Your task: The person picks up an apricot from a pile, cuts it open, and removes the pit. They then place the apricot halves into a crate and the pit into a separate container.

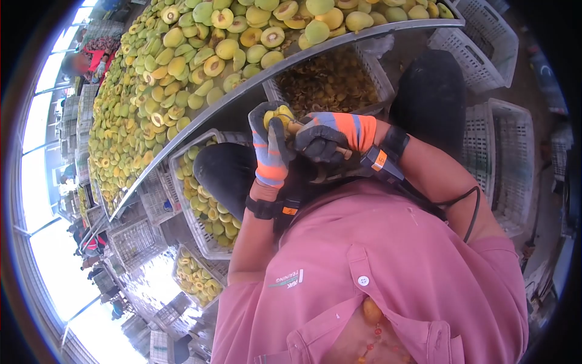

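Note:
My left hand (271, 142), in a grey, orange and blue glove, is closed around a yellow peach-like fruit (280, 114) above my lap. A matching glove covers my right hand (333, 136), whose fingers wrap round a wooden-handled tool (346, 153). The tool's front end meets the fruit; its working tip is too small to make out. Just beyond my hands, under the table edge, a crate (383, 79) holds brown pits and scraps. Halved green-yellow fruit (212, 65) is heaped on the table in front of me.
A metal rim (242, 87) edges the table. Left of my knee stands a white crate (193, 223) of yellow fruit pieces, with another fruit-filled crate (197, 276) behind it. White crates (509, 164) stand at right. A person in red (97, 59) is at the far left.

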`<state>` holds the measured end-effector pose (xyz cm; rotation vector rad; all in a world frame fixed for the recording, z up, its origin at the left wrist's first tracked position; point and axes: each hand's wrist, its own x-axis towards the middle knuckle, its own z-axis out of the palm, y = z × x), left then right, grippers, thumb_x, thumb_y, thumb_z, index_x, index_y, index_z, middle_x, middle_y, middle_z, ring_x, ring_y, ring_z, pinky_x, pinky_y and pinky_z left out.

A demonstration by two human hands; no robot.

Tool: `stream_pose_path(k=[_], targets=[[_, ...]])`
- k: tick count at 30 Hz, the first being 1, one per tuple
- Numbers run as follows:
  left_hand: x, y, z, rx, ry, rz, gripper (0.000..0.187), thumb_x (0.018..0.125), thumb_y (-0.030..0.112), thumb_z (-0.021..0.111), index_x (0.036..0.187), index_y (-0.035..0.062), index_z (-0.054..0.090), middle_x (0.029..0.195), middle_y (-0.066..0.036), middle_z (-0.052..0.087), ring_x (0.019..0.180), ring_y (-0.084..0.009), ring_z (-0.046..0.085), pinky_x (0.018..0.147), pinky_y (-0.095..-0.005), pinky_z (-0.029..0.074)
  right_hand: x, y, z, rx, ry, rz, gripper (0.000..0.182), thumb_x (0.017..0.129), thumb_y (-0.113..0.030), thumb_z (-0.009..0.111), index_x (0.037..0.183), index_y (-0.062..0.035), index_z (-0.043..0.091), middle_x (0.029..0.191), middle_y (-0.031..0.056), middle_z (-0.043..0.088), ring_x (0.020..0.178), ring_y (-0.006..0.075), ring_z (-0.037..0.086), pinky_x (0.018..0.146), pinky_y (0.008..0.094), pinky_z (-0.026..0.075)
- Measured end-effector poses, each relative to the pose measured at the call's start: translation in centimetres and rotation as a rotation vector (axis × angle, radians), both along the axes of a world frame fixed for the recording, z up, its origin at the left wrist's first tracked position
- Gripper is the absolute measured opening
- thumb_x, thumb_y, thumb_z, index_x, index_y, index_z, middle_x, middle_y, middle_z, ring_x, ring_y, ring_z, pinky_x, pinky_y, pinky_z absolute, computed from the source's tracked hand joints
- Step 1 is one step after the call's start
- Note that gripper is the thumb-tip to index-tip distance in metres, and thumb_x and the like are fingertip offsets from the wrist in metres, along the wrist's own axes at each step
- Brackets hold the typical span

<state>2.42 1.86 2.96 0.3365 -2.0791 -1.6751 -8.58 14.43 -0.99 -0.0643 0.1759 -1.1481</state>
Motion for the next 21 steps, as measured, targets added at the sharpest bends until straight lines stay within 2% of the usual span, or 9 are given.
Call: stream_pose_path(k=[4,5,8,9,12,13,14,16,21], targets=[[0.6,-0.3,-0.8,0.172,-0.034,-0.112,0.043,0.103,0.038,0.030,0.112,0.0011,0.050,0.106,-0.009,0.056,0.092,-0.0181,0.055,0.084,-0.0308,0.045,0.3,0.5,3.3,-0.011,0.224,-0.059,0.015,0.092,-0.015,0.053,0.093,-0.0006,0.057,0.058,-0.0076,0.039,0.041,-0.0004,0.035,0.034,0.0156,0.025],[0.4,-0.7,-0.9,-0.045,0.018,-0.096,0.052,0.102,0.048,0.026,0.114,0.0026,0.050,0.106,-0.010,0.056,0.092,-0.0180,0.055,0.084,-0.0308,0.046,0.1,0.2,2.9,-0.053,0.103,-0.060,0.015,0.092,-0.016,0.054,0.091,-0.0012,0.059,0.058,-0.0058,0.043,0.041,0.0010,0.037,0.034,0.0168,0.027],[-0.4,-1.4,-1.4,-0.247,-0.003,0.069,0.057,0.101,0.053,0.022,0.115,0.0047,0.050,0.105,-0.010,0.056,0.092,-0.0177,0.056,0.084,-0.0305,0.046,-1.1,0.2,4.4,0.044,0.386,-0.445,0.013,0.091,-0.016,0.057,0.092,-0.0032,0.061,0.059,-0.0039,0.047,0.041,0.0032,0.041,0.034,0.0182,0.029],[-0.4,-1.0,-1.4,0.111,-0.024,0.039,0.058,0.102,0.052,0.018,0.116,0.0055,0.050,0.105,-0.009,0.055,0.094,-0.0172,0.055,0.086,-0.0295,0.046,-2.2,-0.2,3.8,0.027,0.572,-0.609,0.017,0.088,-0.021,0.063,0.093,-0.0045,0.062,0.062,0.0001,0.054,0.046,0.0077,0.051,0.039,0.0227,0.038],[-0.1,-0.7,-0.6,0.467,-0.114,0.018,0.056,0.102,0.050,0.021,0.117,0.0055,0.050,0.107,-0.008,0.055,0.098,-0.0160,0.054,0.087,-0.0284,0.045,-1.6,-1.2,2.0,0.197,1.539,-0.831,0.027,0.086,-0.024,0.066,0.100,-0.0019,0.059,0.074,0.0030,0.060,0.067,0.0120,0.058,0.062,0.0284,0.049],[-0.3,-0.8,-1.2,0.387,-0.078,0.017,0.053,0.102,0.049,0.023,0.117,0.0054,0.050,0.107,-0.008,0.055,0.099,-0.0160,0.054,0.088,-0.0282,0.045,-0.9,-1.5,3.0,0.185,1.801,-0.843,0.040,0.078,-0.036,0.072,0.098,-0.0044,0.059,0.083,0.0148,0.067,0.074,0.0288,0.065,0.070,0.0356,0.051],[-0.5,-1.2,-2.4,0.306,-0.042,0.019,0.051,0.103,0.048,0.025,0.118,0.0054,0.050,0.108,-0.007,0.055,0.101,-0.0160,0.054,0.088,-0.0281,0.045,-0.2,-0.9,4.1,0.213,1.902,-0.705,0.046,0.079,-0.042,0.068,0.103,-0.0053,0.058,0.090,0.0191,0.066,0.084,0.0355,0.064,0.076,0.0395,0.050],[-0.6,-1.3,-2.7,0.217,-0.031,0.015,0.045,0.103,0.045,0.030,0.117,0.0071,0.050,0.107,-0.006,0.055,0.100,-0.0150,0.054,0.086,-0.0269,0.045,0.5,-1.9,2.9,0.225,2.195,-0.642,0.047,0.081,-0.045,0.063,0.108,-0.0068,0.056,0.090,0.0184,0.066,0.088,0.0353,0.064,0.077,0.0412,0.050],[0.8,0.0,-1.5,0.406,-0.157,0.041,0.025,0.100,0.037,0.046,0.109,0.0147,0.051,0.099,0.001,0.054,0.091,-0.0108,0.055,0.073,-0.0259,0.049,-0.3,-2.8,2.6,0.293,2.139,-0.505,0.040,0.082,-0.044,0.058,0.098,-0.0066,0.063,0.089,0.0189,0.067,0.087,0.0371,0.064,0.077,0.0429,0.051]])
